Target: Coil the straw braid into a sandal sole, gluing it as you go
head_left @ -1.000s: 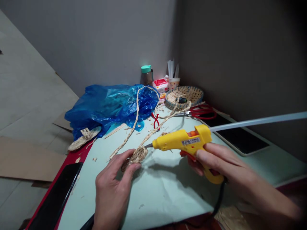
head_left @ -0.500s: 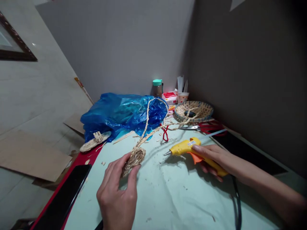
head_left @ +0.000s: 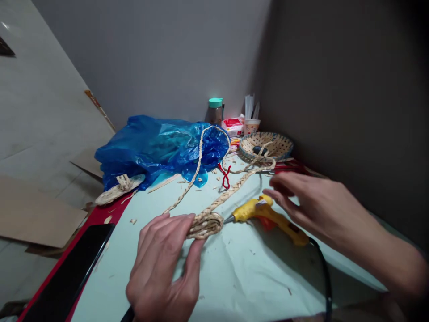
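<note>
My left hand (head_left: pixel 164 264) is closed round a coil of braided straw rope (head_left: pixel 209 225), pinching it between thumb and fingers. From the coil, a loose braid (head_left: pixel 231 191) stretches to the back right, and a thinner length (head_left: pixel 201 156) loops up over the blue bag. A yellow hot glue gun (head_left: pixel 253 209) with an orange trigger lies on the table, its metal nozzle close to the coil's right end. Above and right of the glue gun, my right hand (head_left: pixel 308 197) hovers with bent fingers and thumb apart, holding nothing that I can see.
A blue plastic bag (head_left: pixel 157 147) and a woven basket (head_left: pixel 281 145) stand at the back. Behind are a bottle (head_left: pixel 215 112) and a cup of glue sticks (head_left: pixel 252 127). A straw sole-shaped piece (head_left: pixel 117 190) and a black phone (head_left: pixel 72 273) lie left. Red yarn (head_left: pixel 225 176) sits mid-table.
My right hand has let go of the glue gun and lifted above it. My left hand has moved right with the coil, turning it more level. The view has shifted slightly.
</note>
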A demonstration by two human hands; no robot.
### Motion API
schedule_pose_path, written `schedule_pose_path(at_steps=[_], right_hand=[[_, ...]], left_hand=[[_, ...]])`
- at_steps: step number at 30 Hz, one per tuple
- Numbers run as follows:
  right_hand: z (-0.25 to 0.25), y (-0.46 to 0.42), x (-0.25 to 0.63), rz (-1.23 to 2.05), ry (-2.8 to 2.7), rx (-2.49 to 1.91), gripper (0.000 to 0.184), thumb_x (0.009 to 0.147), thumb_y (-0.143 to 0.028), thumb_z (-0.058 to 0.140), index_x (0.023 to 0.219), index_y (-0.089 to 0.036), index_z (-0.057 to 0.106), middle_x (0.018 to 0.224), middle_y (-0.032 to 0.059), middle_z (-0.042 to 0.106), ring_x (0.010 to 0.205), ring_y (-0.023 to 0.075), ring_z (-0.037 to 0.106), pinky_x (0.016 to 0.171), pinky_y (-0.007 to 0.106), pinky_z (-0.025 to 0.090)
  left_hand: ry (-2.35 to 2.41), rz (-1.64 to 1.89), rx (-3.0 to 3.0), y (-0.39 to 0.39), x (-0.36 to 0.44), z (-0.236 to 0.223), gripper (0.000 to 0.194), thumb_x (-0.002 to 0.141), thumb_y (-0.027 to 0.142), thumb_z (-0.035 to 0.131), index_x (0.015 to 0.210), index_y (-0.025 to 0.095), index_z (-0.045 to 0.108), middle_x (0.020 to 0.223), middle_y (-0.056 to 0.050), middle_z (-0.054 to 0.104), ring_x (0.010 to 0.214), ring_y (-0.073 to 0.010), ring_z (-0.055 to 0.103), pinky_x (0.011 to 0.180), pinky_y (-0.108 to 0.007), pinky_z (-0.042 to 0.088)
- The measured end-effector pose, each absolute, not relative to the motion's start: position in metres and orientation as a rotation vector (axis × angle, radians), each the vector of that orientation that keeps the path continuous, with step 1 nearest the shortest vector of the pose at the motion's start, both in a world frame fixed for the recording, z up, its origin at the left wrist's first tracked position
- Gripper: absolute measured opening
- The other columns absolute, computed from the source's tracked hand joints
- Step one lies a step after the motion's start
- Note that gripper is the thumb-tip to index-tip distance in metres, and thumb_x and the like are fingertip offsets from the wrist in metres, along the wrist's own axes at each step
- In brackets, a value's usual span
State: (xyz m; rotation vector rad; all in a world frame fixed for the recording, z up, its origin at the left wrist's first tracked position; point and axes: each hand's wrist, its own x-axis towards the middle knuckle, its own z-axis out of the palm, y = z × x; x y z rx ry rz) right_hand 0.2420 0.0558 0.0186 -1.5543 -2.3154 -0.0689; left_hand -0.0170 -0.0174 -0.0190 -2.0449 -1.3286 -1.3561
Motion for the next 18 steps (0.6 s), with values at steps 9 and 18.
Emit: schedule_pose_path(at_steps=[9, 18], right_hand=[[0.045, 0.067, 0.200, -0.036, -2.522, -0.596, 0.034, 0.092, 0.002, 0.046, 0.116, -0.015, 0.064, 0.090, 0.0042, 0.063, 0.080, 0.0182, 0.055, 0.080, 0.035, 0.042], [0.038, 0.058, 0.202, 0.013, -2.418, -0.584, 0.027, 0.088, 0.003, 0.048, 0.093, -0.014, 0.067, 0.072, -0.0001, 0.052, 0.064, 0.0150, 0.041, 0.057, 0.031, 0.031]], left_hand=[[-1.408, -1.165, -2.094, -0.017, -0.017, -0.016, 0.034, 0.084, 0.003, 0.065, 0.116, 0.016, 0.061, 0.100, -0.007, 0.074, 0.101, -0.0143, 0.067, 0.106, -0.027, 0.044], [-1.427, -1.033, -2.206, -0.017, -0.026, -0.021, 0.037, 0.087, 0.009, 0.063, 0.123, 0.013, 0.059, 0.107, -0.010, 0.075, 0.108, -0.0171, 0.067, 0.111, -0.030, 0.043]])
